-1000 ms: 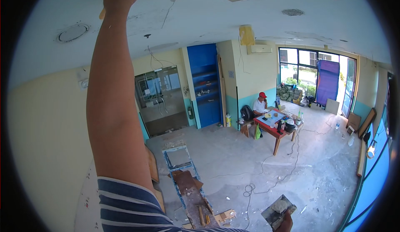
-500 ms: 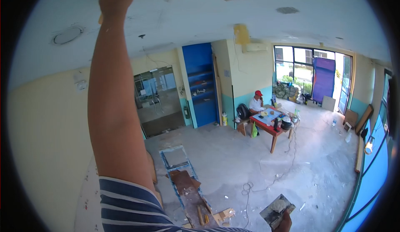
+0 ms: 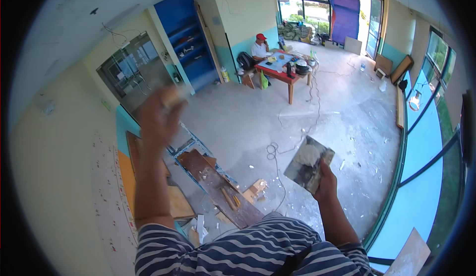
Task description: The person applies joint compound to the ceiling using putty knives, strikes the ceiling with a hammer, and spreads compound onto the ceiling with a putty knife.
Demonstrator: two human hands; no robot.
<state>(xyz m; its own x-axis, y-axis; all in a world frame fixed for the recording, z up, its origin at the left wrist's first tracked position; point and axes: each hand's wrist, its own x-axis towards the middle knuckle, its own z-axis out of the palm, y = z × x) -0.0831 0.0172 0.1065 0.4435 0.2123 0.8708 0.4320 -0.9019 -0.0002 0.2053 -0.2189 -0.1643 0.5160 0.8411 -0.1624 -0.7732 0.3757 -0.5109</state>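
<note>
My left hand (image 3: 157, 115) is raised in front of me and smeared by motion. Its fingers are closed on what looks like a putty knife (image 3: 173, 94), with a yellowish handle and a blurred blade pointing away to the right. Lower right, my right hand (image 3: 326, 181) grips the near edge of a square grey hawk (image 3: 296, 169), thumb on top. A lump of whitish putty (image 3: 310, 155) sits on the hawk, with darker smears towards the thumb.
Below me lies a long brown plank (image 3: 210, 182) on a blue-edged frame, with wooden-handled tools (image 3: 231, 198) on it. A cable (image 3: 285, 186) winds over the debris-strewn floor. Farther off, a person in a red cap (image 3: 260, 45) sits at a red table (image 3: 282, 75). Windows run along the right.
My left hand has come down from the ceiling with the putty knife. My right hand has lifted the hawk higher into view. The view has tilted down and turned right.
</note>
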